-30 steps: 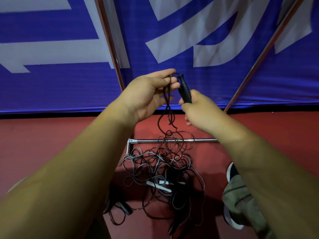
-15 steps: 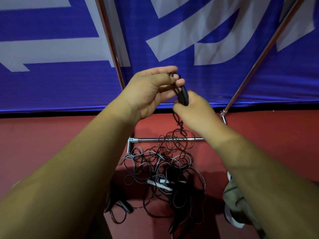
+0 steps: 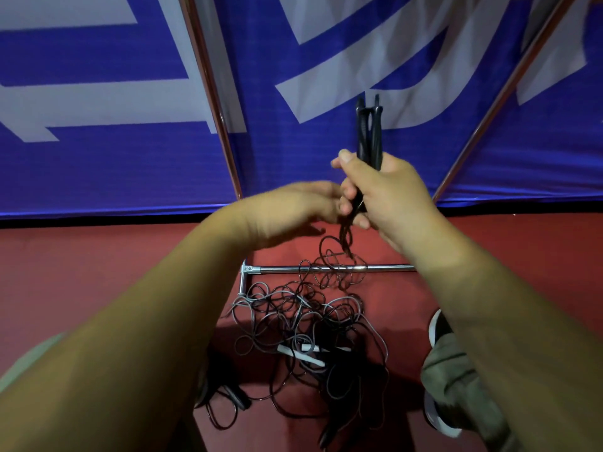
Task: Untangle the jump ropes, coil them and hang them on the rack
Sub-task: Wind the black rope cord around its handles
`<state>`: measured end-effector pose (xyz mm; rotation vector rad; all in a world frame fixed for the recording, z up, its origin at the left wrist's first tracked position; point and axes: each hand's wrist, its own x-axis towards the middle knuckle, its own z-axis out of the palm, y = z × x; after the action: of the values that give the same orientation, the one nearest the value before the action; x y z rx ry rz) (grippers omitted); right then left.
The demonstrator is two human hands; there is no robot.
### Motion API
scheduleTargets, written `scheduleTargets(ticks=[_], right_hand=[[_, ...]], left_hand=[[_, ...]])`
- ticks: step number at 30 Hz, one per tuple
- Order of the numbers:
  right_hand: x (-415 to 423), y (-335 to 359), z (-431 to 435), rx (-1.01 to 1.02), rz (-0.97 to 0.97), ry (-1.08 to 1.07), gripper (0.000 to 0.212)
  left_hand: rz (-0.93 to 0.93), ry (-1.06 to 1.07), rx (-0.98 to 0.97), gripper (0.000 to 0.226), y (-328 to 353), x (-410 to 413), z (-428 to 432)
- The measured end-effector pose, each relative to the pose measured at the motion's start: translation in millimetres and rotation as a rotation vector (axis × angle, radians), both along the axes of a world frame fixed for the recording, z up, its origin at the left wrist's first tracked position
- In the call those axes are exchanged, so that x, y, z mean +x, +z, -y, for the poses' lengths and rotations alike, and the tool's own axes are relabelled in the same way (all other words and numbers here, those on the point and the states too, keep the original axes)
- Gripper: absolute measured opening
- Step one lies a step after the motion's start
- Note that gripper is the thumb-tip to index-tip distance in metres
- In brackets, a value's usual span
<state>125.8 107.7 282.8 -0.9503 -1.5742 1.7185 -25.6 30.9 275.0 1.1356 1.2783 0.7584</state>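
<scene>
Dim, saturated light on my feed; edges bow outward. The left hand (image 3: 293,207) smears with motion blur, and dark shadow pools on the floor (image 3: 98,272) below the fingers (image 3: 347,192).

No readable text; blue banner (image 3: 98,164) carries only cropped pieces of big white characters, not legible.

Two forearms, bare all the way up: the left forearm (image 3: 146,321) at 7 o'clock, the right forearm (image 3: 489,321) at 5 o'clock. The left hand (image 3: 293,207) is bare and smeared with blur. The right hand (image 3: 388,190) is bare and sharp, with a short-cut nail on the thumb (image 3: 344,155). At 4 o'clock there's an olive-grey trouser leg (image 3: 456,380), creased and bunched at the hem, over a dark shoe (image 3: 440,324) with a white sole edge. At 8 o'clock, a pale grey-green patch of cloth (image 3: 29,360), too blurred to name.
</scene>
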Motion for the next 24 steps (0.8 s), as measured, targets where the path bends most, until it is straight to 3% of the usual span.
scheduleTargets(ticks=[3, 7, 10, 13, 16, 21, 22, 24], right_hand=[[5.4, 7.0, -4.7, 0.019, -0.016, -0.056, 0.025], [12.6, 7.1, -10.9, 0.040, -0.030, -0.137, 0.024], [15.9, 6.6, -12.7, 0.059, -0.024, -0.177, 0.023], [15.8, 6.1, -13.4, 0.048, -0.029, -0.234, 0.024], [14.3, 5.1, -15.5, -0.015, -0.070, -0.301, 0.024], [9.2, 2.5, -16.3, -0.100, -0.083, -0.348, 0.022], [8.1, 1.9, -15.7, -0.115, -0.086, -0.343, 0.022], [6.9, 1.6, -15.1, -0.144, -0.108, -0.315, 0.022]], left_hand=[[-0.250, -0.154, -0.035, 0.029, 0.9, 6.2, 9.1], [-0.299, -0.270, -0.053, 0.030, 5.8, 8.5, 11.3], [-0.393, -0.279, -0.049, 0.023, 7.0, 9.5, 7.3], [-0.579, -0.227, -0.091, 0.030, 0.2, 3.6, 5.2], [-0.821, -0.114, -0.176, 0.050, -8.5, -2.5, 4.6], [-1.136, -0.136, -0.393, 0.124, -25.5, -13.1, 8.1], [-1.142, -0.155, -0.415, 0.131, -28.2, -13.0, 8.1], [-1.074, -0.216, -0.384, 0.110, -27.2, -8.6, 7.8]])
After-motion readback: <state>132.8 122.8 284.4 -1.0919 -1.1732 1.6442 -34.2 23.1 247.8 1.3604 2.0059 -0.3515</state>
